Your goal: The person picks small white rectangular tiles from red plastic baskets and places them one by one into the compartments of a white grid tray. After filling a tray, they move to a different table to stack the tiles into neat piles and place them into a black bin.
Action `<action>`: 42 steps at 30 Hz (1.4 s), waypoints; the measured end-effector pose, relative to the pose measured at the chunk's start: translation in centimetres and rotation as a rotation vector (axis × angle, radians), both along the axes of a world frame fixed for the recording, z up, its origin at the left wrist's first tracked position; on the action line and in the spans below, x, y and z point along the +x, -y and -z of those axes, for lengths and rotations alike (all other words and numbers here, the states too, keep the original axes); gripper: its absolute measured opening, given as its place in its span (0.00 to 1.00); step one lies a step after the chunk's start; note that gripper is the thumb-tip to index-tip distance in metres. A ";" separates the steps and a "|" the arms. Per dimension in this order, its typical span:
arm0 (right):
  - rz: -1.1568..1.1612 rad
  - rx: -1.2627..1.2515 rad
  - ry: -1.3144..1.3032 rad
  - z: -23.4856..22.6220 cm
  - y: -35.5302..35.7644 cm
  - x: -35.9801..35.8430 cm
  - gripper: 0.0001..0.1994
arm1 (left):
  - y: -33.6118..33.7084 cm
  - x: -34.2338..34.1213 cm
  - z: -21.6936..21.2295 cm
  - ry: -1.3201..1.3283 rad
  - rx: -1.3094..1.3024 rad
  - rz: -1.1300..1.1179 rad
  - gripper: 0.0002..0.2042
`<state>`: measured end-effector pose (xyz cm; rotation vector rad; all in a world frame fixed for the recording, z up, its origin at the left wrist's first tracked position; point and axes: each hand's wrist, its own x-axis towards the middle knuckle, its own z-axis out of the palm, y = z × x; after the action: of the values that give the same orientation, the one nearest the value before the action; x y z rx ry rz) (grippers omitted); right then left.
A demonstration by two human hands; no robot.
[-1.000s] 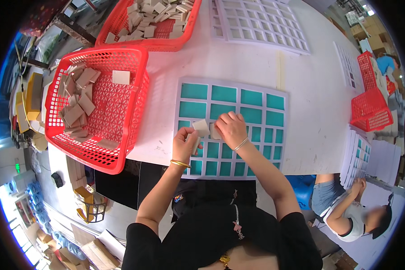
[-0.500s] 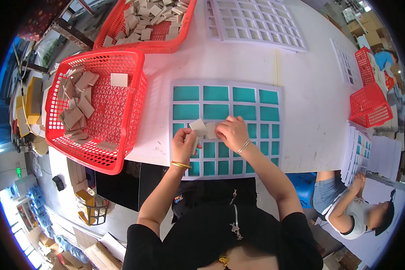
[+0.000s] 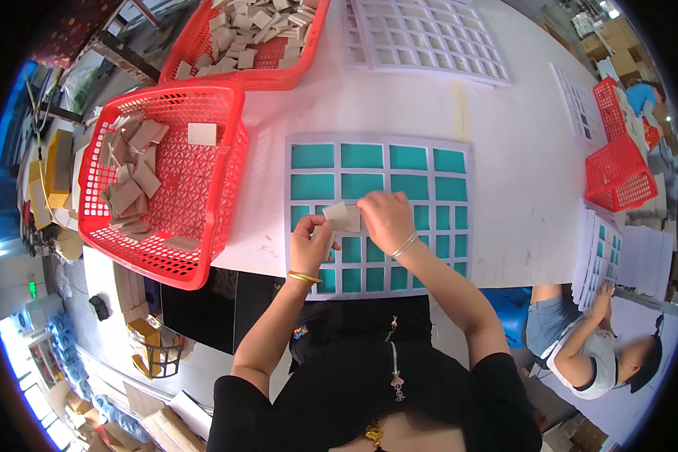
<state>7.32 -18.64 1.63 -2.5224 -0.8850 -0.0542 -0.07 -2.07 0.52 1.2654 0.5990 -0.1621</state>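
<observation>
The left hand pinches a pale square tile above the white grid frame on the worktop. The right hand curls its fingers beside a second tile overlapping the first; whether it grips that tile is hard to tell. A red basket of tiles stands left of the frame.
</observation>
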 end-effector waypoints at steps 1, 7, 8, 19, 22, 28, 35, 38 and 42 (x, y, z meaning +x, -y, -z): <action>0.052 0.227 -0.127 -1.5 -0.1 0.3 0.08 | 0.0 -0.2 0.2 0.008 0.013 0.024 0.07; 0.005 0.573 -0.600 -1.8 1.6 -0.3 0.13 | 0.5 -0.7 0.1 0.027 -0.024 0.169 0.06; 0.044 0.531 -0.596 -1.5 2.6 -0.7 0.12 | 0.2 -0.9 0.4 0.039 -0.093 0.123 0.07; -0.050 0.098 -0.276 1.6 5.4 -4.5 0.09 | -1.4 -3.0 -0.7 0.026 -0.533 0.204 0.24; -0.022 -0.075 -0.084 0.8 4.6 -4.6 0.10 | -1.5 -3.2 -0.3 0.079 -0.479 0.199 0.23; -0.124 -0.130 0.068 1.1 2.0 -3.2 0.16 | -0.6 -3.0 -0.1 0.069 -0.323 0.283 0.21; -0.218 0.366 -0.398 -2.6 -0.8 -4.2 0.20 | 0.2 -3.1 0.5 0.051 -0.367 0.202 0.19; -0.198 0.424 -0.193 -3.0 -1.8 -5.1 0.21 | -0.2 -3.0 -1.8 0.078 -0.602 0.008 0.18; -0.216 0.476 -0.268 -6.1 -2.8 -4.8 0.21 | -1.3 -3.6 -5.4 0.087 -0.678 -0.137 0.13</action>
<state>2.48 -15.87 7.71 -1.9312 -0.9033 0.1257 -3.65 -0.79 5.89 0.5707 0.4937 -0.1754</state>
